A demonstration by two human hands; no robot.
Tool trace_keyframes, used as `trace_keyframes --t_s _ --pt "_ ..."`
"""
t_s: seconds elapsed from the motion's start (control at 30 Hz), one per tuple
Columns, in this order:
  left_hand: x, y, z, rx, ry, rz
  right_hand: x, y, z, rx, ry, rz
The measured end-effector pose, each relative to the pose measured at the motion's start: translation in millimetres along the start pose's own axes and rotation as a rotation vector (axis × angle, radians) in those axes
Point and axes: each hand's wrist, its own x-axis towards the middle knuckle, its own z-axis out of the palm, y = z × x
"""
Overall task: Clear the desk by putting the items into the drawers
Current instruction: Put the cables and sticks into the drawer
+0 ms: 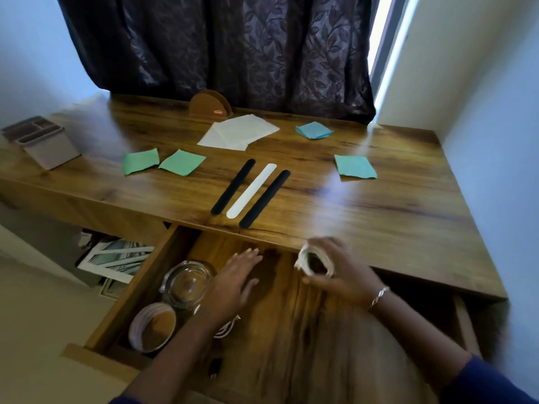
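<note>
1. Wooden surface (pixel 364 205), right end cut off by the wall; glare washes out part of the middle.
2. Dark leaf-pattern curtain (pixel 221 45) behind it.
3. Drawer (pixel 132 293) pulled open under the front edge. Its near right part is heavily blurred and unreadable.
4. Left hand (pixel 233 282) released, fingers straight and spread over the drawer floor; can't tell if it touches.
5. Right hand (pixel 341 272) grasping a round white-edged piece (pixel 313 259) with a brown middle, over the drawer's back, just beside the surface edge. Motion blur, exact object unclear.
6. Grey organizer box (pixel 43 141) at far left of the surface.
7. White sheets (pixel 239 132) near the back, with a half-round wooden holder (pixel 210 104) behind them.
8. In the drawer: glass dish (pixel 186 282) and a round white-rimmed piece (pixel 153 326), both at left; white corded thing (pixel 226 328) mostly hidden under the left forearm.
9. Framed pictures (pixel 116 258) below the surface, partly hidden.
10. Three sticks side by side: black stick (pixel 233 186), white stick (pixel 251 191), second black stick (pixel 264 198).
11. Two green squares (pixel 141 161), two blue squares (pixel 355 167) lying flat.
</note>
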Motion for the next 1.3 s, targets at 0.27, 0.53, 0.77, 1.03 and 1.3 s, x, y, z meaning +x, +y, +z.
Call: trace_keyframes --t_s 0.27,0.53,0.77,1.03,1.3 --pt "-58 -41 -20 0.234 -0.053 -0.156 42 -20 116 -0.163 -0.260 0.034" --pt "-75 -33 -30 0.309 -0.141 -0.174 88 -41 159 -0.213 -0.244 0.123" --pt "-80 -33 -31 0.300 -0.152 -0.214 91 -48 177 -0.262 -0.254 0.130" --pt "-81 -31 -28 0.271 -0.145 -0.261 84 -36 156 -0.094 -0.123 0.162" --pt "-39 -17 -38 0.183 -0.022 -0.147 72 -52 105 0.215 0.284 0.095"
